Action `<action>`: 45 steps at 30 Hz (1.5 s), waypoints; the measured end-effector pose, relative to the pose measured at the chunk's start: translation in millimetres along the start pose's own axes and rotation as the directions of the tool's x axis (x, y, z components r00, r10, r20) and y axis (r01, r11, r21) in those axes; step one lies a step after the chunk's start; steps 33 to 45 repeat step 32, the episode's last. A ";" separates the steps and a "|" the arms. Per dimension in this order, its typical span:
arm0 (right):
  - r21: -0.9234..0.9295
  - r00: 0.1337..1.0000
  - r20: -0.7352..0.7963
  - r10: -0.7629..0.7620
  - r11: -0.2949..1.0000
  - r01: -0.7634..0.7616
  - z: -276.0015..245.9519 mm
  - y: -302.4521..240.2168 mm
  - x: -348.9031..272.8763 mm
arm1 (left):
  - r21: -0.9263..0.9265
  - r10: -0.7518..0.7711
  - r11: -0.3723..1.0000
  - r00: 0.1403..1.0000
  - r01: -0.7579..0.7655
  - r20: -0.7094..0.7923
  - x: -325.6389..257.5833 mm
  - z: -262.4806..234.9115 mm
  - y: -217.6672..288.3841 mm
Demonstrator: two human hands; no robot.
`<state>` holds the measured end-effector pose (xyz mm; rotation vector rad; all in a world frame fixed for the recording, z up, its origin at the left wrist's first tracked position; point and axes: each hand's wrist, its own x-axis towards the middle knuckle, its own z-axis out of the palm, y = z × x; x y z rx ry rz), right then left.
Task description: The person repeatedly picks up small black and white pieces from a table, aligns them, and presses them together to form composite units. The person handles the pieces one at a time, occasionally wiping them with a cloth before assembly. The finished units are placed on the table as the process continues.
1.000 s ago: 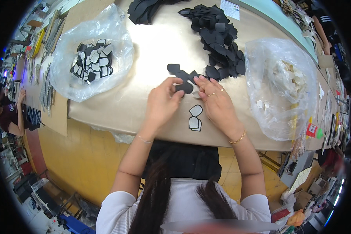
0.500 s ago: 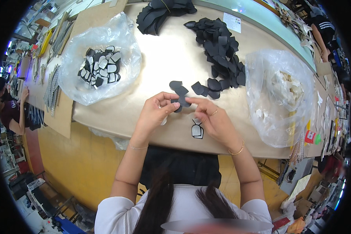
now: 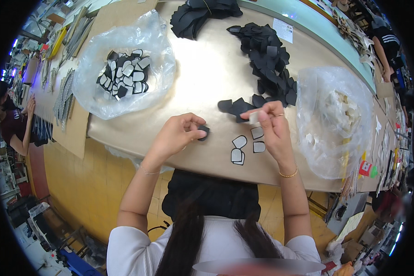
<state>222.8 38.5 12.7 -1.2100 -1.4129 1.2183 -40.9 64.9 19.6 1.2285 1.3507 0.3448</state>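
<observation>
Between my left hand's [image 3: 181,133] thumb and fingers is a small black rounded piece [image 3: 204,133], just above the table near its front edge. To the right, my right hand [image 3: 275,131] pinches a small whitish piece [image 3: 254,117], partly covered by the fingertips. Its index finger reaches over some loose black pieces [image 3: 238,107]; whether it touches them I cannot tell. Below that hand lie several white-faced pieces with black edges [image 3: 239,141], two of them overlapping. A long heap of black pieces [image 3: 267,57] stretches away behind the right hand.
At the left, a clear plastic bag [image 3: 163,69] holds many black-and-white pieces [image 3: 125,73]. Another clear bag [image 3: 317,158] with whitish scraps lies at the right, beside a green-capped bottle [image 3: 369,169]. A black bundle [image 3: 200,16] sits at the back. Other people work at both sides.
My hands have moved apart from the black pieces they held together. The left now has one black piece; the right has a whitish one farther right. More white-faced pieces show on the table.
</observation>
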 end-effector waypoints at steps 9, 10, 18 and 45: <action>0.339 0.988 0.085 0.126 0.929 -0.147 -0.8 5.5 6.3 | 0.594 0.736 0.629 0.631 -0.502 -0.246 6.0 25.5 8.4; 0.331 0.988 0.088 0.126 0.932 -0.148 -0.7 6.6 6.7 | 0.631 0.769 0.569 0.612 -0.527 -0.183 11.1 28.7 10.1; 0.631 0.959 -0.054 0.278 0.754 -0.183 -28.2 1.5 -6.1 | 0.807 0.908 0.291 0.415 -0.514 -0.063 12.8 10.8 -0.5; 0.371 0.856 0.194 0.480 0.772 -0.517 2.4 -9.5 3.6 | 0.172 0.351 0.935 0.887 -0.311 -0.301 -7.1 0.6 -6.3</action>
